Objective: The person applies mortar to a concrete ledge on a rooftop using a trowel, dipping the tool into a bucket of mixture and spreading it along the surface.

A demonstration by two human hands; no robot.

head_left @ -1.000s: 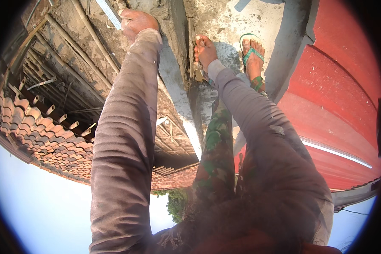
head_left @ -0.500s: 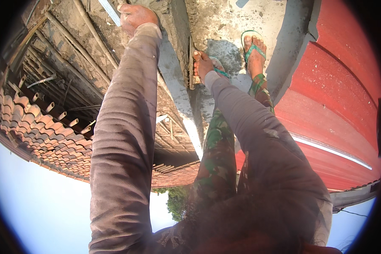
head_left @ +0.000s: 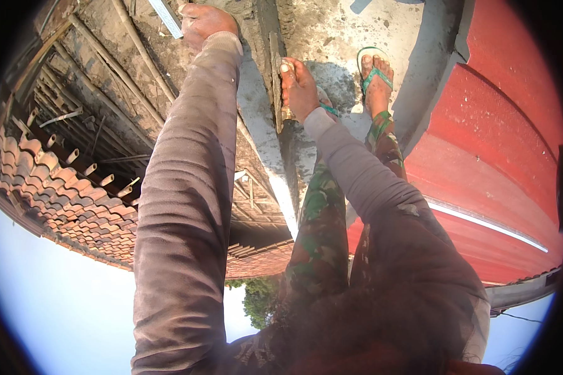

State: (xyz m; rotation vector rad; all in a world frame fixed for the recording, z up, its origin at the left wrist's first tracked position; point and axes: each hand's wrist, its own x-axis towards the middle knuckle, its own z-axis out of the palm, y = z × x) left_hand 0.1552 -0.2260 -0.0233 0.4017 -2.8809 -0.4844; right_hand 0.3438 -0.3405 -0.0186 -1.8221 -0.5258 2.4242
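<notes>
My left hand (head_left: pixel 207 24) is at the top of the view, closed in a fist at the end of a pale flat bar (head_left: pixel 164 16) that lies along the rough grey wall top (head_left: pixel 251 25). Lower and to the right, my right hand (head_left: pixel 298 84) grips a trowel (head_left: pixel 275 75) by its wooden handle. The narrow blade lies edge-on against the cement face of the wall. Both arms are in grey-brown sleeves. My foot in a green sandal (head_left: pixel 376 78) stands on the concrete slab (head_left: pixel 331 31) just right of the right hand.
Left of the wall, far below, are bamboo poles (head_left: pixel 106 59) and a clay tile roof (head_left: pixel 62 194). A red sheet-metal roof (head_left: pixel 500 162) slopes away on the right, behind a grey kerb (head_left: pixel 428 81). Sky and a treetop (head_left: pixel 259 300) show at the bottom.
My right hand slid down the wall edge with the trowel, then back up a little. The left hand has stayed at the wall top.
</notes>
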